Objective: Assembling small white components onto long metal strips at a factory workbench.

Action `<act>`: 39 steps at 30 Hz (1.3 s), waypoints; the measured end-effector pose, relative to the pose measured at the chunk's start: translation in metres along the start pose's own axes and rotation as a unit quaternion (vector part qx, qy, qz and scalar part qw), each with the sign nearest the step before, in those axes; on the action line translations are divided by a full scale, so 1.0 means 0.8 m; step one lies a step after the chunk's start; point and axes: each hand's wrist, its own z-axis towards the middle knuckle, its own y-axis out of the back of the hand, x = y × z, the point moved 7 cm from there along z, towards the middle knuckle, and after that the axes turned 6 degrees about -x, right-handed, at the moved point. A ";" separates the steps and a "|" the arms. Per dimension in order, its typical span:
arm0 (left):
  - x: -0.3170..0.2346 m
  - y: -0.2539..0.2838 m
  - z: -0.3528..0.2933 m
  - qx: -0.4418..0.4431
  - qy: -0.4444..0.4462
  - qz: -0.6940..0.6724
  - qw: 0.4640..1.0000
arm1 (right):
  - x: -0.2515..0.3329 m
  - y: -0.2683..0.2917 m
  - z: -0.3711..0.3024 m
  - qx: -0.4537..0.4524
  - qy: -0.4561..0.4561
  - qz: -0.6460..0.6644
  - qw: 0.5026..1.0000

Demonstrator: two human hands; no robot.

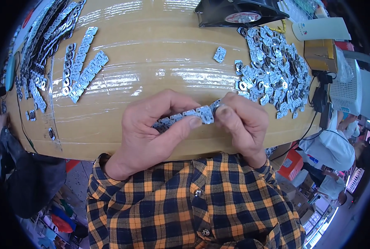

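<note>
In my left hand [154,124] lies a strip of joined small circuit boards [204,113], its near end sticking out past the thumb. The rest of that strip is partly hidden by the palm and fingers. My right hand [245,120] pinches a single small board [215,104] at the strip's right end, between thumb and bent forefinger. Whether this board is still joined to the strip I cannot tell. Both hands are close together over the near part of the table [151,54], in front of my chest.
Loose small boards form a big pile [272,70] at the right; one lone board [220,54] lies left of it. Uncut board strips [88,76] lie at the left, near more stacked strips [62,25]. A black fan [243,14] and a white cup [321,29] stand at the back.
</note>
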 end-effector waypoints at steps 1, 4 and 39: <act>-0.002 0.000 0.000 0.029 0.009 -0.001 1.000 | 0.002 0.002 0.000 0.001 0.000 0.000 1.000; -0.007 0.000 0.000 0.064 0.021 0.003 0.998 | -0.003 -0.007 -0.004 0.062 -0.055 0.038 0.996; -0.031 0.002 0.010 0.054 -0.163 0.055 0.984 | -0.021 -0.018 -0.018 -0.039 -0.226 0.121 0.966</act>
